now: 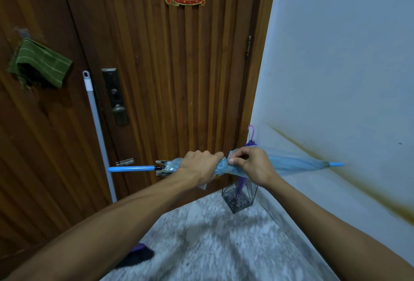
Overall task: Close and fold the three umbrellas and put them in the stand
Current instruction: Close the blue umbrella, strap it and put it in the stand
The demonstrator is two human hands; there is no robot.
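I hold a closed light-blue translucent umbrella (pixel 291 160) level in front of me, handle (pixel 131 169) to the left, tip to the right. My left hand (pixel 199 165) grips the canopy near the rib ends. My right hand (pixel 249 162) pinches the canopy fabric just beside it. Behind and below my hands, a wire umbrella stand (pixel 238 200) sits in the corner between door and wall. A folded purple umbrella (pixel 251 134) stands in it, hook handle up.
A brown wooden door (pixel 168 79) fills the view ahead, with a white wall (pixel 336 79) on the right. A grey broom handle (pixel 98 132) leans on the door's left side. A dark brush with a purple part (pixel 139 255) lies on the speckled floor (pixel 212 247).
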